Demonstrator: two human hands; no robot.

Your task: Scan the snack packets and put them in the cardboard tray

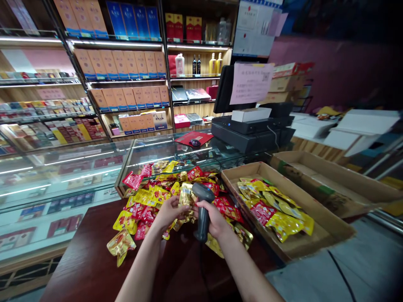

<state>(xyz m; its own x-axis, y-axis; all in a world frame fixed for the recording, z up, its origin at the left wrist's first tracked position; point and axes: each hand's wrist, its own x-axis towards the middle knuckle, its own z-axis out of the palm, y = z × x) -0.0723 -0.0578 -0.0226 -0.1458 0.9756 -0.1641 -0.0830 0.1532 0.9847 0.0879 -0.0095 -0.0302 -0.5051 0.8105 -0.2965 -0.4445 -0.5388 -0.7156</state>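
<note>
In the middle of the head view, my left hand (171,212) is closed on a gold snack packet (186,193), held upright above the pile. My right hand (214,218) grips a dark barcode scanner (203,209) by its handle; its head is right beside the packet, and its cable runs down toward me. Around and beyond both hands lies a heap of red, yellow and gold snack packets (147,197). One gold and red packet (121,244) lies apart at the near left, on the dark wooden tabletop (85,251).
An open cardboard box (327,235) with several packets stands on the right, and another cardboard box (346,176) lies behind it. Farther back are a monitor (225,90), a mouse (195,143) and a glass counter (78,167). Stocked shelves (126,84) line the back.
</note>
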